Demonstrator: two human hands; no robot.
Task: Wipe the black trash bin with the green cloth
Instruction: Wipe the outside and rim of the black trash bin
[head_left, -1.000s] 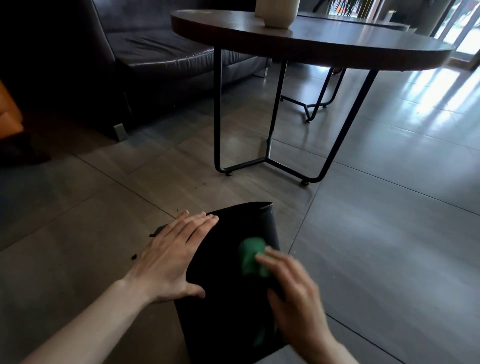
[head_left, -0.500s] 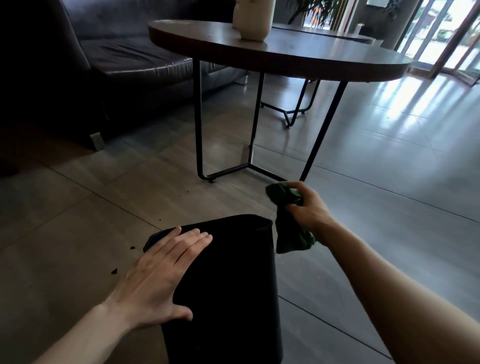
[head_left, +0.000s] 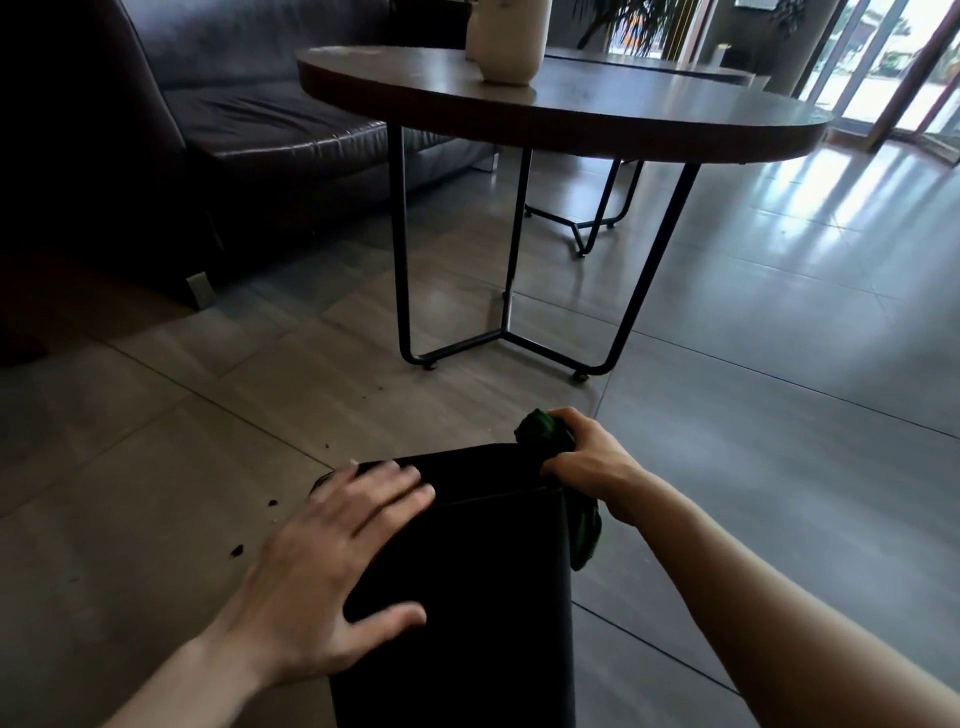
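Two bare forearms, left hand (head_left: 332, 582), right hand (head_left: 592, 457), no sleeves

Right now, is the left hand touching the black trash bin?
Touching. The head view shows the left hand lying flat on the black trash bin, fingers spread.

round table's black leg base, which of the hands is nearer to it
Right. The right hand grips the green cloth at the bin's far corner, just short of the leg base; the left hand lies flat farther back.

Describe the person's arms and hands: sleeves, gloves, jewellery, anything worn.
Both forearms are bare as far as the frame shows, with no sleeves in view. The left hand and right hand wear no gloves. No rings, watch or bracelet show; nails look short and unpainted.
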